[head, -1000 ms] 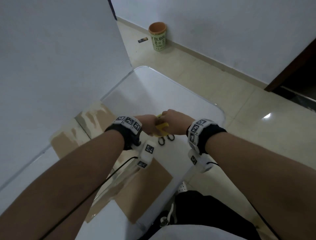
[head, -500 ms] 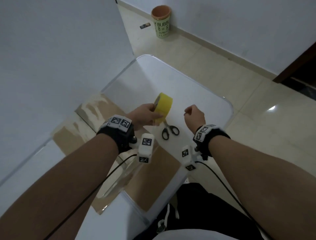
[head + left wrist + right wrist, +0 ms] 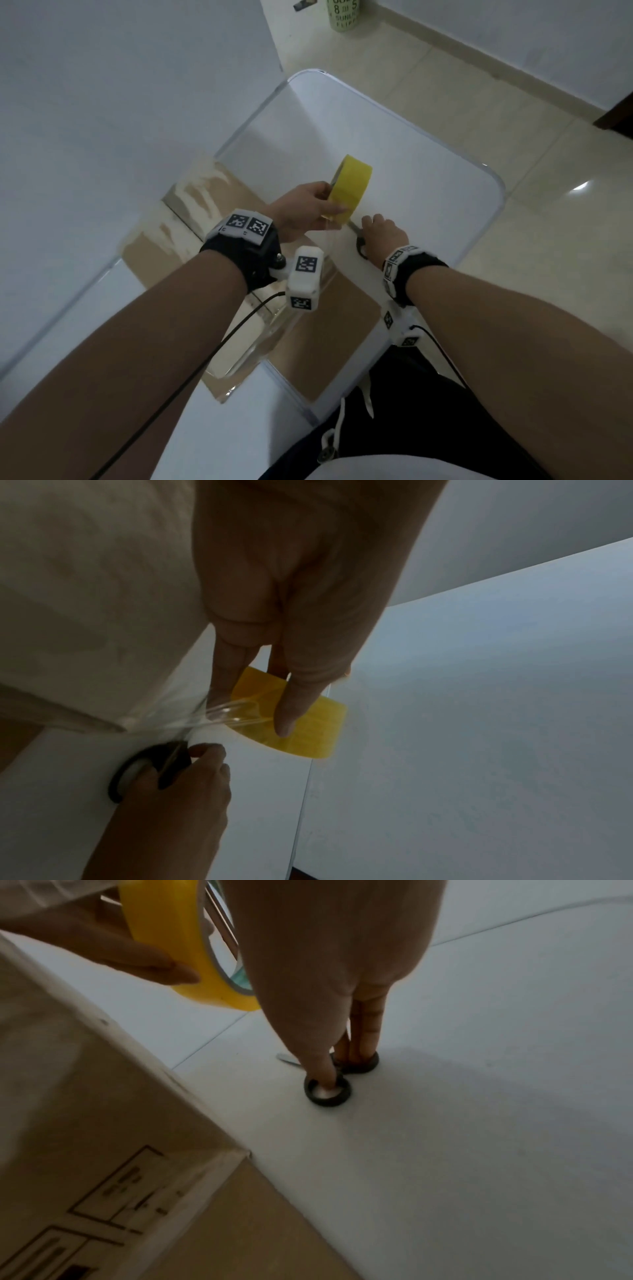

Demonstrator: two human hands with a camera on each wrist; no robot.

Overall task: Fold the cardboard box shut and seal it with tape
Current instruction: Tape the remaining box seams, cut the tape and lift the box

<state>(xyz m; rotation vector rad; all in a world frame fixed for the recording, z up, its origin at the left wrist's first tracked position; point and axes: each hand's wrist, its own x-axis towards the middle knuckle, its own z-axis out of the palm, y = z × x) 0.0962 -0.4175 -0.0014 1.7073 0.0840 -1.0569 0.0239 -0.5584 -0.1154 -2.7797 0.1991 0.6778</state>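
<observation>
Sealing is in hand: beyond the box point(image 3: 318, 339), left hand point(image 3: 301, 214) grips the roll point(image 3: 350, 186) with tape point(image 3: 219, 715) stretched back to it, while right hand point(image 3: 385, 231) threads the scissors point(image 3: 337, 1080), so cutting likely follows.

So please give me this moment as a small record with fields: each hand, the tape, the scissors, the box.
left hand: holds the yellow tape roll raised above the table
right hand: on the scissors, fingers in the black handle loops
scissors: lying on the table
tape strip: clear, stretched from roll to box, not yet cut
cardboard box: flaps folded shut, tape along the top seam
</observation>
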